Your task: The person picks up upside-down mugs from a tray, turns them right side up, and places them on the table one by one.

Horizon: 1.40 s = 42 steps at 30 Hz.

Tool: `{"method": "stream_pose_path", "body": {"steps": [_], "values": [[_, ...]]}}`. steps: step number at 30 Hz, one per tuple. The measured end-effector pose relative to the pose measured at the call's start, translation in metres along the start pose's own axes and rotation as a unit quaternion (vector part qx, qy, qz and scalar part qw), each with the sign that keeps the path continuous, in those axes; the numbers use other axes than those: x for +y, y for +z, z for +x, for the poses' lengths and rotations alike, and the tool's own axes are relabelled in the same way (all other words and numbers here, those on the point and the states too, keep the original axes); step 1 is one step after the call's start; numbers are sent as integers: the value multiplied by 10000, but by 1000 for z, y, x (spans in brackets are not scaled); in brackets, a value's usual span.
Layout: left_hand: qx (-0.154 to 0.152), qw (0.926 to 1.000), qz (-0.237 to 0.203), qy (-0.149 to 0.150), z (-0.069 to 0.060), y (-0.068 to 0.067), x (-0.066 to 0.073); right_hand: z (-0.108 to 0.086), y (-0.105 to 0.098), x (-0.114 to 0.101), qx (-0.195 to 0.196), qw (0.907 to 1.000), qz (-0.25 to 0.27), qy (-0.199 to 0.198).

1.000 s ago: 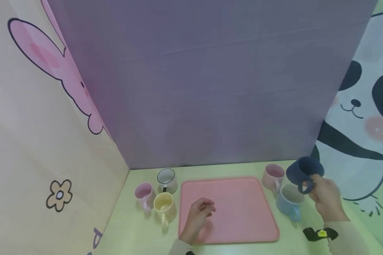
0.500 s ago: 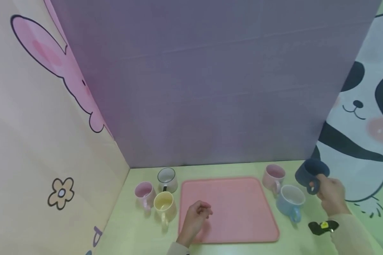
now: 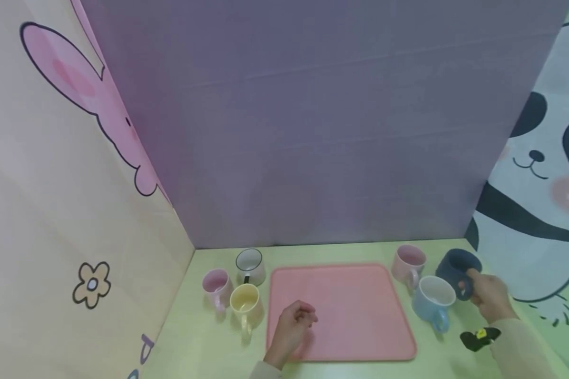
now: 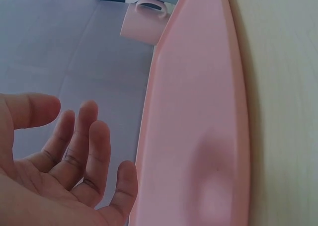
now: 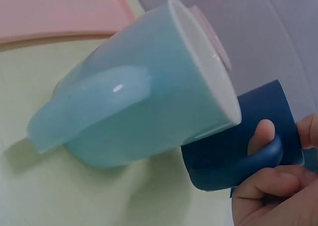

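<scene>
By its handle my right hand [image 3: 490, 297] grips a dark blue mug [image 3: 457, 268], upright at the table's back right. In the right wrist view, fingers [image 5: 266, 186] curl through and around that handle. A light blue mug [image 3: 432, 302] stands just left of it, and a pink mug [image 3: 408, 265] behind that one. My left hand [image 3: 290, 326] hovers over the left part of a pink tray [image 3: 341, 310], holding nothing. Its fingers [image 4: 99, 141] are loosely bent in the left wrist view. Whether the dark blue mug's base touches the table I cannot tell.
Left of the tray stand a white mug with a dark rim [image 3: 250, 267], a second pink mug [image 3: 217, 288] and a yellow mug [image 3: 245, 305]. A grey-purple backdrop [image 3: 313, 158] rises behind the pale table [image 3: 194, 358]; printed cloth walls flank both sides.
With the dark blue mug in its grip, my right hand first shifted right, then came down beside the light blue mug. My left hand has barely moved.
</scene>
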<state>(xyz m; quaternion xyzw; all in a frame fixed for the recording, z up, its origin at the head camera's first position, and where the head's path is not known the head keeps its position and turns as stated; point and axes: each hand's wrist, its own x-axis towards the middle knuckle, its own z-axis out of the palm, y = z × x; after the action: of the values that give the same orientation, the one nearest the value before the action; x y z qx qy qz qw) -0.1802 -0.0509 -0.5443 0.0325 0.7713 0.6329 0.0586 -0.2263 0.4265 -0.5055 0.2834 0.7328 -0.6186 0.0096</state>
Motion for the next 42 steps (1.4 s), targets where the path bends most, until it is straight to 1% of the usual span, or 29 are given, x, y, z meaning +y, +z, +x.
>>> {"method": "stream_pose_path", "body": {"steps": [3,7,12,14,20,24,28,31,35,38,42], "values": [[-10,10000,15,-13,-1,0,0,4,1,3,-184,9997,-152,-100],[7,10000,-14,-18,-1,1,-1,9,2,7,-292,9990,-301,-135],[-12,10000,-76,-43,-2,2,-1,17,3,12,-210,9984,-509,-91],[-30,9999,-106,-31,-3,2,-1,20,5,13,-160,9976,-666,-79],[-23,9999,-139,29,-3,2,-3,27,11,19,-285,9950,-940,-167],[-22,9999,-122,-27,-5,1,-3,32,13,24,-307,9942,-1023,-136],[-16,10000,-68,-48,-8,1,-4,36,14,28,-247,9934,-1097,-232],[-52,9999,-107,30,-9,1,-6,37,13,31,-210,9932,-1111,-271],[-89,9998,-140,128,-9,1,-7,37,12,34,-375,9931,-1075,-268],[-96,9998,-79,123,-8,0,-7,38,12,34,-527,9927,-1053,-263],[-117,9999,27,77,-8,-1,-6,38,14,35,-628,9921,-1047,-274]]}}
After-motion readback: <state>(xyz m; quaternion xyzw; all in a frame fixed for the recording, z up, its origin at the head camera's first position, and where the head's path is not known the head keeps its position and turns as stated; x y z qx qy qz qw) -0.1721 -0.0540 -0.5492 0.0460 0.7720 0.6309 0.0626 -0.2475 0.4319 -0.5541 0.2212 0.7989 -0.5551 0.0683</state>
